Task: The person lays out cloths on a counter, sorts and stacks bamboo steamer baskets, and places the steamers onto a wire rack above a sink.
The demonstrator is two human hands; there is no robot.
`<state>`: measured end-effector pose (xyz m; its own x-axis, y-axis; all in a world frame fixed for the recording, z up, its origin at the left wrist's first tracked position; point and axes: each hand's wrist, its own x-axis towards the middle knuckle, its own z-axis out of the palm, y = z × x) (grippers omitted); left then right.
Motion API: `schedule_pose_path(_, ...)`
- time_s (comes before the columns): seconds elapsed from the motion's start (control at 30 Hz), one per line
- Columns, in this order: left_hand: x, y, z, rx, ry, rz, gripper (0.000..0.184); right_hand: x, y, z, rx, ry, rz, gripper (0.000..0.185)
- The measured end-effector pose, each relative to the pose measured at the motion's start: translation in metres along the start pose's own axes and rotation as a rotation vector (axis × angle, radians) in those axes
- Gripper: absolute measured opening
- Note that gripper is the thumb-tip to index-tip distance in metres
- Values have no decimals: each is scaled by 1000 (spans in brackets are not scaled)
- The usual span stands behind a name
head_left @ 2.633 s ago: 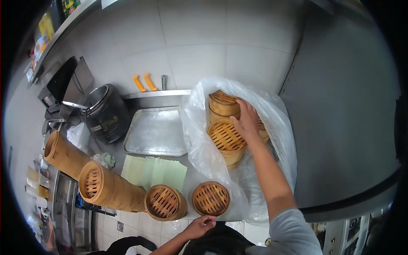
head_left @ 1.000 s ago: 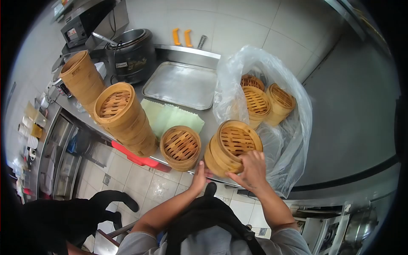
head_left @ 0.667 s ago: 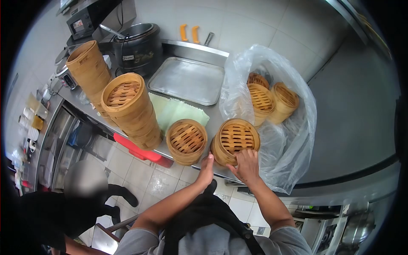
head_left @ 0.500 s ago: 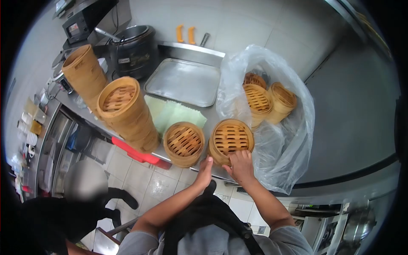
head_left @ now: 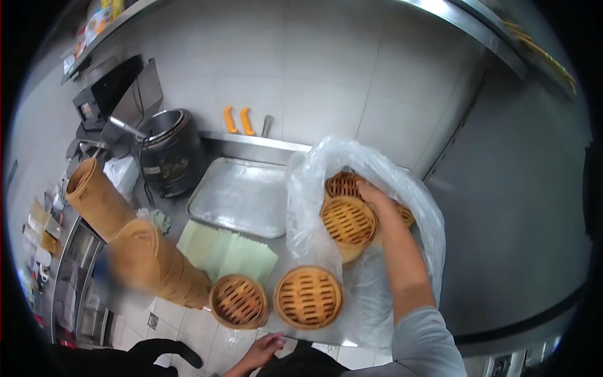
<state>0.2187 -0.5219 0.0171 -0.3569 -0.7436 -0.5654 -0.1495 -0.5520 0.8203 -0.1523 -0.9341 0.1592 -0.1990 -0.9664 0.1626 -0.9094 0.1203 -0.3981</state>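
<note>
Inside the clear plastic bag (head_left: 428,251), my right hand (head_left: 373,193) grips the rim of the rear bamboo steamer basket (head_left: 342,185); its fingertips are partly hidden. In front of it lies a lighter bamboo steamer basket (head_left: 348,221), and a further basket (head_left: 404,215) shows partly behind my forearm. My left hand (head_left: 265,349) hangs by the counter's front edge, fingers loosely bent, nothing seen in it. Nearest to it on the counter are two round bamboo steamers, a left one (head_left: 239,301) and a right one (head_left: 308,298), slatted faces up.
Two tall stacks of bamboo steamers, a front stack (head_left: 179,276) and a rear stack (head_left: 100,201), stand at the left. Behind are a metal tray (head_left: 242,196), pale green paper (head_left: 229,254) and a black pot (head_left: 168,157). Another person's dark-clothed leg (head_left: 151,352) shows at lower left.
My right hand has left the front right steamer and reached into the bag, to the rear basket. My left hand has come away from that steamer, back toward me. The view has tilted up.
</note>
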Motion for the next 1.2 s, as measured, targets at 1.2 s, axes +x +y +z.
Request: schedule_pose_path(1.2, -52, 109, 35, -202, 264, 110, 46, 105, 53, -2, 249, -314, 205, 43)
